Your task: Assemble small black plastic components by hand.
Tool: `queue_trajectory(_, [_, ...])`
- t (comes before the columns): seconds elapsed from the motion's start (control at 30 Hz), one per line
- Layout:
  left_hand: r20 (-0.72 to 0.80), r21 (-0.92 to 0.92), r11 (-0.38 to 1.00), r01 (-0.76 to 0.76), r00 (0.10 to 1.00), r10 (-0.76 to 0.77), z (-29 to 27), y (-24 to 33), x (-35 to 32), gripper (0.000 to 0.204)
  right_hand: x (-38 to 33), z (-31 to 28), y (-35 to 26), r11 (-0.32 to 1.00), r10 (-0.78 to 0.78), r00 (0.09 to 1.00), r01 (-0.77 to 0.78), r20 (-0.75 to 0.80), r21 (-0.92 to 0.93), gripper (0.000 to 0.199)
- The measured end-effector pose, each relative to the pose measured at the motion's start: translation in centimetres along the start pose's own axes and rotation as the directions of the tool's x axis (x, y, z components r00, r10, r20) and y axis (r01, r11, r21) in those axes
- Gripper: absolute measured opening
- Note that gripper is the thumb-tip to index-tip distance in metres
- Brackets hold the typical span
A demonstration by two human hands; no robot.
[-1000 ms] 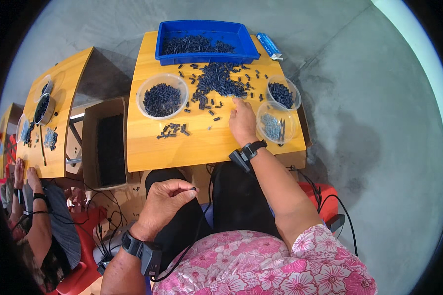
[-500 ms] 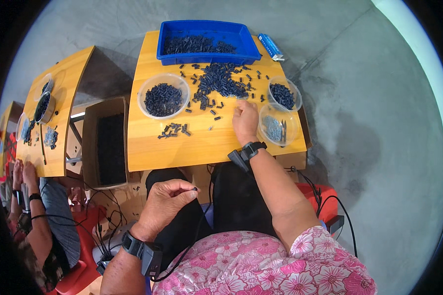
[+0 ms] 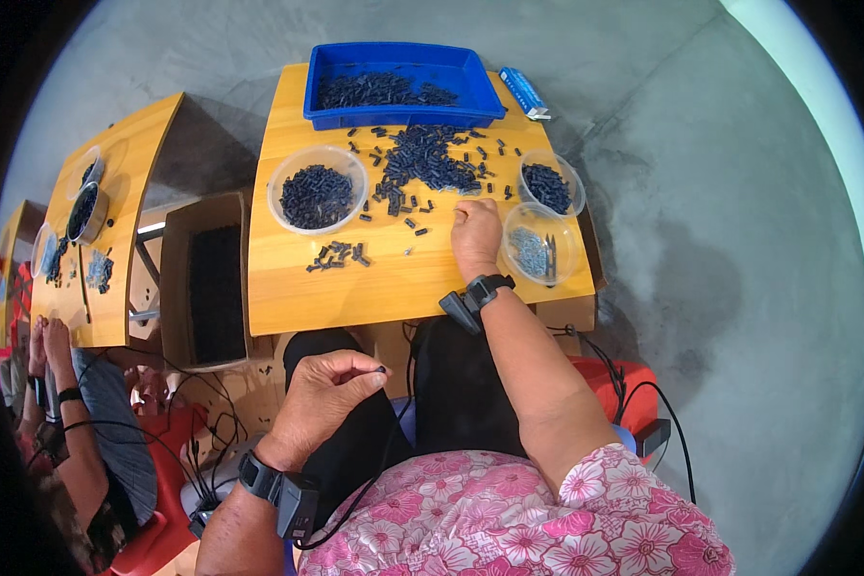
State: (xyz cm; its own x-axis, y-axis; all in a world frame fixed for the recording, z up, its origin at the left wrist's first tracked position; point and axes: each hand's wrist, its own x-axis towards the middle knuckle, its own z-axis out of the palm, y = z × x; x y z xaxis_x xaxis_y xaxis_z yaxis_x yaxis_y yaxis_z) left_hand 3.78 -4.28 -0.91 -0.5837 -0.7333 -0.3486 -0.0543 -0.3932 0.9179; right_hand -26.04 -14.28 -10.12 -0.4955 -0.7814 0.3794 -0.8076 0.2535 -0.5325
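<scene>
Over my lap, my left hand (image 3: 324, 398) pinches a small black cylindrical part (image 3: 382, 371) between thumb and index finger. My right hand (image 3: 476, 235) rests on the yellow table, its fingers curled at the near right side of a pile of small black cylindrical parts (image 3: 430, 158). Whatever its fingertips hold, if anything, is hidden. Right beside this hand stands a clear round tub (image 3: 566, 269) with small silvery pieces and dark pointed tools in it. To its left, a small group of black parts (image 3: 338, 255) and one tiny light piece (image 3: 408, 252) lie on the wood.
A blue tray (image 3: 403, 120) with black parts stands at the table's far end, a blue box (image 3: 524, 93) beside it. Round tubs of black parts stand left (image 3: 358, 192) and right (image 3: 579, 197). Left are a cardboard box (image 3: 178, 288) and another person's hands (image 3: 50, 346) by another table.
My right hand has shifted slightly to the left beside the pile, its fingers still curled. The left hand keeps its pinch in the same place.
</scene>
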Motion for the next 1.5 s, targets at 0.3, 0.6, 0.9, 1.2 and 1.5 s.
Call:
queue_trajectory(0.3, [-0.003, 0.050, 0.999, -0.021, 1.000, 0.021, 0.1, 0.2, 0.1, 0.010, 0.0, 0.2, 0.2, 0.999, -0.052, 0.999, 0.052, -0.001, 0.001, 0.009])
queue_trajectory(0.6, [-0.031, 0.079, 0.996, -0.028, 0.999, 0.030, -0.2, 0.2, 0.2, 0.010, -0.5, -0.1, -1.0, 0.985, -0.074, 0.989, 0.093, 0.129, -0.148, 0.011])
queue_trajectory(0.9, [-0.155, -0.034, 0.989, -0.144, 0.978, 0.137, -0.2, -1.0, 0.2, 0.011, -5.2, -3.6, -5.4, 0.866, -0.380, 0.925, 0.360, -0.012, 0.348, 0.004])
queue_trajectory(1.2, [-0.120, -0.135, 0.945, -0.298, 0.952, 0.283, 2.0, -0.2, -0.7, 0.017, -11.1, -14.0, -12.0, 0.412, -0.289, 0.673, -0.554, 0.681, 0.723, 0.006])
queue_trajectory(1.5, [-0.136, -0.095, 0.951, -0.295, 0.950, 0.281, 3.4, -0.6, -1.1, 0.014, -13.4, -15.2, -11.8, 0.720, -0.503, 0.855, 0.337, 0.123, 0.606, 0.011])
